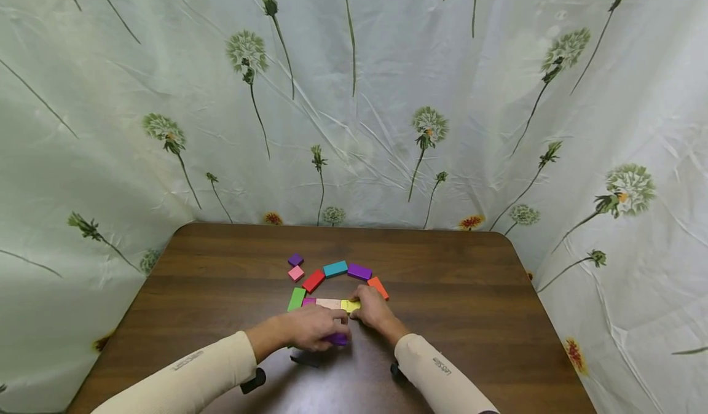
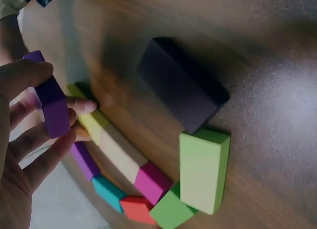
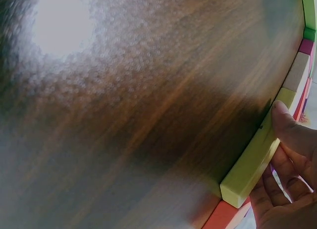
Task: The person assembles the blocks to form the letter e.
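Observation:
My left hand (image 1: pixel 312 328) pinches a purple block (image 2: pixel 52 102) between thumb and fingers, held above the table. With thumb and fingers on opposite sides, my right hand (image 1: pixel 376 309) holds a long yellow block (image 3: pixel 252 157) that lies on the table. The yellow block is in line with a pale wooden block (image 2: pixel 119 152) and a magenta block (image 2: pixel 152 183). Curving behind this row are red (image 1: pixel 313 281), teal (image 1: pixel 335 269), purple (image 1: pixel 359 271) and orange (image 1: pixel 378 288) blocks. Green (image 2: pixel 173 207) and light green (image 2: pixel 204 172) blocks are at the left end, with a black block (image 2: pixel 181 83) touching the light green one.
A small purple piece (image 1: pixel 295 260) and a pink piece (image 1: pixel 296 273) lie apart, behind and left of the curve. The brown wooden table (image 1: pixel 464 316) reaches back to a curtain (image 1: pixel 376 94) with dandelion prints.

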Tool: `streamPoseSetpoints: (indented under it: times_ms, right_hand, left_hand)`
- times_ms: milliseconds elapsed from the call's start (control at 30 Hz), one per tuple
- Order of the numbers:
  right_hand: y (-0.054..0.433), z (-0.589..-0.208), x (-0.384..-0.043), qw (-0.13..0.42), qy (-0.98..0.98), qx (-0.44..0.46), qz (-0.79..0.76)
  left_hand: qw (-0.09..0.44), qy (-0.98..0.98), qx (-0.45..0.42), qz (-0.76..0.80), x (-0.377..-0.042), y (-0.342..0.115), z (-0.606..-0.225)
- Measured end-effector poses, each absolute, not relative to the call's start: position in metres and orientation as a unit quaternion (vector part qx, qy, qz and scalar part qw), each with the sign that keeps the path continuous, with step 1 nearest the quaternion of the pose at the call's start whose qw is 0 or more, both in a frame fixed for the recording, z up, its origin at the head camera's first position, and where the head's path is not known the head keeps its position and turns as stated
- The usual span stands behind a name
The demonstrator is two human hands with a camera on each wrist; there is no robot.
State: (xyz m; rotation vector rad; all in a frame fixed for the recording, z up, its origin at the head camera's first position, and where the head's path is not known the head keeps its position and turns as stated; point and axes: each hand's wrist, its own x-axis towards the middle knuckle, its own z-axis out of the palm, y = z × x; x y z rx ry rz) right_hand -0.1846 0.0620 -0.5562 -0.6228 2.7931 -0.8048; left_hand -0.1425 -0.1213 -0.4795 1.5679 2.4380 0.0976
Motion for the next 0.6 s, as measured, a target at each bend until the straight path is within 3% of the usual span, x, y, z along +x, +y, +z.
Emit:
streamPoseSetpoints:
  times_ms: [133, 600]
  right_hand:
    - [0.062, -0.557, -0.185, 0.077, 0.936, -0.213, -0.270]
    - [0.061, -0.555, -0.184, 0.087, 0.937, -0.204, -0.270]
  left_hand:
    - [0.136, 0.832, 0.538, 0.028, -0.139, -0.118, -0.485]
    - [0.077, 0.807, 0.585, 0.003, -0.122, -0.105, -0.514]
